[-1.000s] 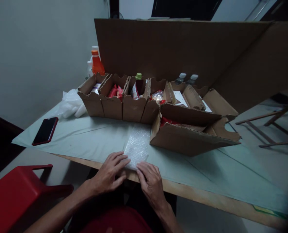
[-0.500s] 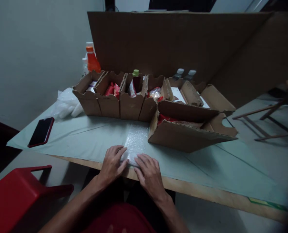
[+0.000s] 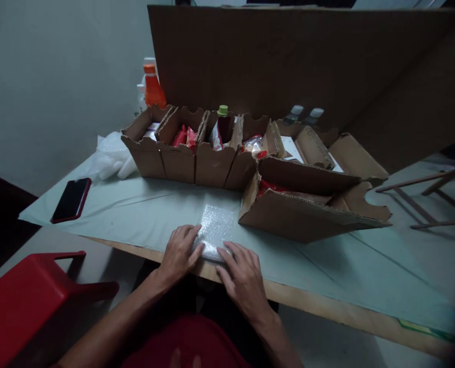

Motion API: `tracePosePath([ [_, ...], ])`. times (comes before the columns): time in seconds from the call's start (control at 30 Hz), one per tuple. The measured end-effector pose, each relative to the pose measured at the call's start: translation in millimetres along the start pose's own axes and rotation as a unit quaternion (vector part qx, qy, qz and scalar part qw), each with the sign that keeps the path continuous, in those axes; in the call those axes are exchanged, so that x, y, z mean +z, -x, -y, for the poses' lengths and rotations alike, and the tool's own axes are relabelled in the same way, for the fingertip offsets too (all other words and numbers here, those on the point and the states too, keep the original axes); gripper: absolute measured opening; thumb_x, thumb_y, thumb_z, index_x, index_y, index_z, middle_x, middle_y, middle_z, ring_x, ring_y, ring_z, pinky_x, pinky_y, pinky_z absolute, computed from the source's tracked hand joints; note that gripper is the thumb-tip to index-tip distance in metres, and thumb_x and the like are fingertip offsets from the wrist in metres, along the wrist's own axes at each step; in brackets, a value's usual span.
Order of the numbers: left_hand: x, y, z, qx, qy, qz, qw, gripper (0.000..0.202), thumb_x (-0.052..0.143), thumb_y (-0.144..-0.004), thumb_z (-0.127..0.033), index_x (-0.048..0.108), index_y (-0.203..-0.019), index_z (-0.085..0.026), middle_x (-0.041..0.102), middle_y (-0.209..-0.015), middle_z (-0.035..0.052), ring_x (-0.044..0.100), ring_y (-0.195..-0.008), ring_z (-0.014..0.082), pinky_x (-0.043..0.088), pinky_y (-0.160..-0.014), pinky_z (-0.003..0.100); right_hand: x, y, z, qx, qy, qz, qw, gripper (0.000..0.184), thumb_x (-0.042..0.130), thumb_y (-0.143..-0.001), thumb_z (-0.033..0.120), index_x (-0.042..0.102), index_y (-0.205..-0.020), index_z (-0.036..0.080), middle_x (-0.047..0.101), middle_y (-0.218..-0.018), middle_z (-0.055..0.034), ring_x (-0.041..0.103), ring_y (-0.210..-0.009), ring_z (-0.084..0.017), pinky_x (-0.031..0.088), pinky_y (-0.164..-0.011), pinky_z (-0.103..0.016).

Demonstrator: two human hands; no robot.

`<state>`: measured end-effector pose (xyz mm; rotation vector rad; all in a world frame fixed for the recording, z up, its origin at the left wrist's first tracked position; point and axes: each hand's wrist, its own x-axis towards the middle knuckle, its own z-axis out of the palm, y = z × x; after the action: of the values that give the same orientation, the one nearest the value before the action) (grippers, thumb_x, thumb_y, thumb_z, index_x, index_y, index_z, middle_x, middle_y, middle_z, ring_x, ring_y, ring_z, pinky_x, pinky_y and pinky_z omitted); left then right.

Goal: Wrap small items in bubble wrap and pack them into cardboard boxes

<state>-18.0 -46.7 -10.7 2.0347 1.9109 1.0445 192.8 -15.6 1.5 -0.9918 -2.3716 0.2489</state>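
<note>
A sheet of bubble wrap (image 3: pixel 216 229) lies on the pale green table cover (image 3: pixel 143 214) near the front edge. Its near end looks rolled up into a small bundle. My left hand (image 3: pixel 180 251) rests on the bundle's left side with fingers spread flat. My right hand (image 3: pixel 241 273) lies on its right side, fingers stretched forward and pressing the roll. Whatever is inside the roll is hidden.
A row of open cardboard bins (image 3: pixel 196 148) with red packets and a green-capped bottle (image 3: pixel 222 122) stands behind. A larger open carton (image 3: pixel 307 209) sits to the right. A phone (image 3: pixel 71 199) lies at the left, near white plastic (image 3: pixel 110 161) and an orange bottle (image 3: pixel 152 89). A red stool (image 3: pixel 31 301) is at lower left.
The flat part of the bubble wrap has grown shorter as both hands rolled its near end away from me. The camera view has shifted slightly.
</note>
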Motion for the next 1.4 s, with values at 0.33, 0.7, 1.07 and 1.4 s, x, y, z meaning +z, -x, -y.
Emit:
tracePosePath([
  [0.33, -6.8, 8.7, -1.0, 0.021, 0.056, 0.036, 0.998, 0.042, 0.057, -0.093, -0.023, 0.053, -0.134, -0.018, 0.069, -0.105, 0.0091, 0.061, -0.095, 0.0248, 0.051, -0.086, 0.041, -5.8, -0.2, -1.7, 0.050, -0.037, -0.004, 0.998, 0.029, 0.059, -0.096, 0.022, 0.062, -0.124, 0.022, 0.069, -0.121, -0.0097, 0.062, -0.110, -0.026, 0.048, -0.093, -0.043],
  [0.7, 0.6, -1.7, -4.3, -0.184, 0.180, -0.053, 0.965, 0.049, 0.057, -0.093, -0.043, 0.053, -0.135, -0.019, 0.064, -0.122, 0.0139, 0.063, -0.112, 0.0282, 0.053, -0.091, 0.044, 11.4, -39.0, -9.1, 0.067, -0.060, 0.012, 0.996, 0.026, 0.062, -0.092, 0.016, 0.067, -0.117, 0.021, 0.074, -0.111, -0.0082, 0.065, -0.103, -0.026, 0.047, -0.092, -0.044],
  [1.07, -6.2, 0.2, -37.3, -0.318, 0.465, 0.036, 0.826, 0.087, 0.067, -0.082, -0.043, 0.030, -0.155, -0.014, 0.072, -0.095, 0.0047, 0.069, -0.085, 0.0187, 0.056, -0.082, 0.031, -4.4, -14.6, 6.0, 0.179, -0.296, 0.012, 0.938, 0.032, 0.065, -0.086, 0.024, 0.068, -0.118, 0.023, 0.066, -0.127, -0.0101, 0.061, -0.115, -0.025, 0.049, -0.102, -0.040],
  [1.4, 23.4, 15.2, -54.2, -0.198, 0.456, 0.177, 0.849, 0.078, 0.054, -0.088, -0.030, 0.025, -0.159, -0.019, 0.043, -0.156, 0.0112, 0.049, -0.138, 0.0286, 0.042, -0.114, 0.041, -38.5, -5.3, -7.2, 0.173, -0.345, 0.118, 0.915, 0.051, 0.061, -0.072, 0.005, 0.065, -0.119, 0.025, 0.067, -0.122, -0.0034, 0.062, -0.113, -0.020, 0.047, -0.101, -0.032],
])
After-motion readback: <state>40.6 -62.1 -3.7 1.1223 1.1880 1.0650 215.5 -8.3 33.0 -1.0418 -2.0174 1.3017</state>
